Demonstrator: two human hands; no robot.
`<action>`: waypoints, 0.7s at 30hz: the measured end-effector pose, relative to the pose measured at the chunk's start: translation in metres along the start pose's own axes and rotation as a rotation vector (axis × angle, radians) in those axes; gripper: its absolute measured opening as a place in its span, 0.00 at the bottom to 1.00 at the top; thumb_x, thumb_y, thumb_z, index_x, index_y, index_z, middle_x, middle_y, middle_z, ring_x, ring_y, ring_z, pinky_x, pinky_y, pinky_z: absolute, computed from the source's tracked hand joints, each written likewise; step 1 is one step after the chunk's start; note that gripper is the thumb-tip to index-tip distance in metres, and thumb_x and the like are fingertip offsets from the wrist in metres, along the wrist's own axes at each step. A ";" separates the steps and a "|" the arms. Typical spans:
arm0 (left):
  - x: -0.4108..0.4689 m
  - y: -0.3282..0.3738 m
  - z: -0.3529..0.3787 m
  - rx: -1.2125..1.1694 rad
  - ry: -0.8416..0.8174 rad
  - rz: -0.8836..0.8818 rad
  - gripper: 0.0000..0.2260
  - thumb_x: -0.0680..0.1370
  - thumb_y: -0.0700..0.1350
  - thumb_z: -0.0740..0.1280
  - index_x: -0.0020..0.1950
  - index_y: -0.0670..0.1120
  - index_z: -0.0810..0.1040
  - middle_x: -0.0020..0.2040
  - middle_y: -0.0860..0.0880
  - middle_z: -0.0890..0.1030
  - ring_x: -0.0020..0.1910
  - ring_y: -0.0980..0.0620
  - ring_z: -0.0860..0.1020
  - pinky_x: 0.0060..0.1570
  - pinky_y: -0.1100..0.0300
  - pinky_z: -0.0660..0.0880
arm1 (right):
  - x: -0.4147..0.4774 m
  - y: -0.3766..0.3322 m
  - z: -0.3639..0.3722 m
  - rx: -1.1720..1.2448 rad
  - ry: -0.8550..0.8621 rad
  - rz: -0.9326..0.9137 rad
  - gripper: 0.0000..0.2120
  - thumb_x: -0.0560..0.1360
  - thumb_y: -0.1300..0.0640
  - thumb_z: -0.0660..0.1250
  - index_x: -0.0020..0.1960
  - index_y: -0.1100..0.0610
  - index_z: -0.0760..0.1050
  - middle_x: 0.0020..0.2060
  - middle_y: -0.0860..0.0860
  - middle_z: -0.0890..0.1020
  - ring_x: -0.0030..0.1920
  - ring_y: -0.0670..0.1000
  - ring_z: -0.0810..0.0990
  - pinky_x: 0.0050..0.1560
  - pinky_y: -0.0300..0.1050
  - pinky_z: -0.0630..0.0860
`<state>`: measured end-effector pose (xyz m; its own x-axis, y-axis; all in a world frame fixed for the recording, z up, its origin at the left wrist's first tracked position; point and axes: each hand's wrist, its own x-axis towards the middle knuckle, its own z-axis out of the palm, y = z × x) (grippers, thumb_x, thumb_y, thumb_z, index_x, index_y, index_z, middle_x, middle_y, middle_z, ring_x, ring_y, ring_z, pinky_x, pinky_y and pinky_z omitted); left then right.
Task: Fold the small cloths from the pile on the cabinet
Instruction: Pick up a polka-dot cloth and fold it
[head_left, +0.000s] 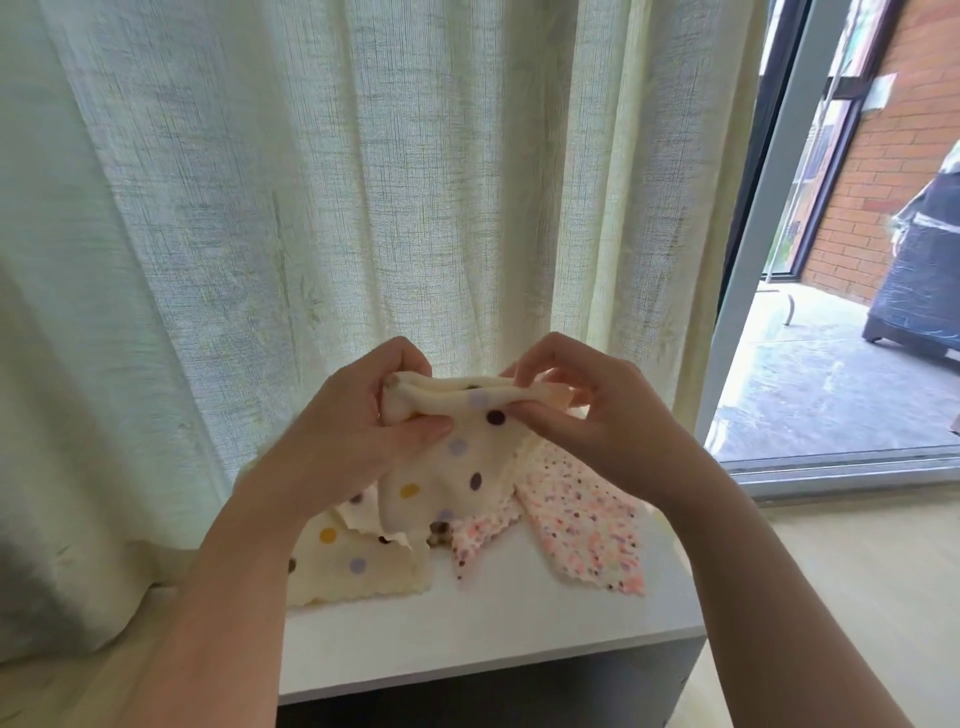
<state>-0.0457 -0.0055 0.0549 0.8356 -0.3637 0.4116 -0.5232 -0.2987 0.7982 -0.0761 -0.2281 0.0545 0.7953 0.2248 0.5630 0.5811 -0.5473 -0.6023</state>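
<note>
Left hand: the left hand (358, 415) grips the left end of the bunched top edge of a cream dotted cloth (457, 467), fingers curled over it and thumb pressed underneath.
Right hand: the right hand (587, 410) pinches the right end of that same edge between thumb and fingertips.
Held cloth: it is cream with dark purple, lilac and yellow dots. It is stretched between the two hands and hangs below them, and its lower edge reaches down to the pile.
Pile: below the hands, on the cabinet top, lies a second cream dotted cloth (353, 566) under the left wrist, rumpled and partly doubled over.
Pink cloth: a pink speckled cloth (582, 519) with a scalloped edge lies flat below the right wrist. Another pink speckled corner shows just under the held cloth, and I cannot tell whether it is the same piece.
Cabinet: the cabinet (493, 634) has a white top and a grey front. It stands beneath both forearms, with a bare strip of top nearer the person than the pile.
Curtain: a pale, sheer curtain (311, 182) hangs in long folds behind the hands, with daylight coming through it. Left of the left arm it falls past the cabinet's side.
Door frame: a grey door frame (753, 260) stands to the right of the right hand.
Outside: beyond the frame are a concrete floor (831, 395), a red brick wall (893, 156) and a bulky thing under a dark cover (919, 270).
Indoor floor: a pale floor (831, 571) runs to the right of the right forearm.
</note>
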 end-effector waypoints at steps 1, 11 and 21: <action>0.000 0.000 0.000 0.007 0.001 -0.004 0.11 0.67 0.48 0.73 0.43 0.50 0.73 0.36 0.44 0.76 0.36 0.51 0.75 0.34 0.57 0.72 | 0.000 0.000 -0.001 -0.003 0.007 -0.002 0.08 0.76 0.51 0.71 0.45 0.40 0.73 0.49 0.44 0.83 0.46 0.47 0.82 0.49 0.53 0.78; -0.003 0.007 0.004 0.067 -0.076 0.052 0.20 0.74 0.36 0.72 0.54 0.60 0.74 0.45 0.53 0.78 0.39 0.54 0.79 0.37 0.64 0.76 | 0.001 0.014 0.000 -0.087 -0.101 0.114 0.08 0.75 0.44 0.69 0.45 0.47 0.82 0.39 0.44 0.83 0.43 0.45 0.81 0.53 0.54 0.78; -0.007 0.007 -0.005 0.380 -0.065 0.048 0.07 0.72 0.47 0.75 0.39 0.55 0.78 0.38 0.57 0.78 0.32 0.59 0.75 0.37 0.65 0.71 | -0.001 0.015 -0.009 -0.045 -0.087 0.121 0.05 0.74 0.54 0.72 0.46 0.52 0.86 0.43 0.41 0.84 0.47 0.43 0.82 0.57 0.49 0.78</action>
<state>-0.0544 -0.0008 0.0595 0.8026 -0.4371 0.4060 -0.5966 -0.5813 0.5534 -0.0695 -0.2433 0.0502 0.8721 0.2233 0.4355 0.4735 -0.6100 -0.6354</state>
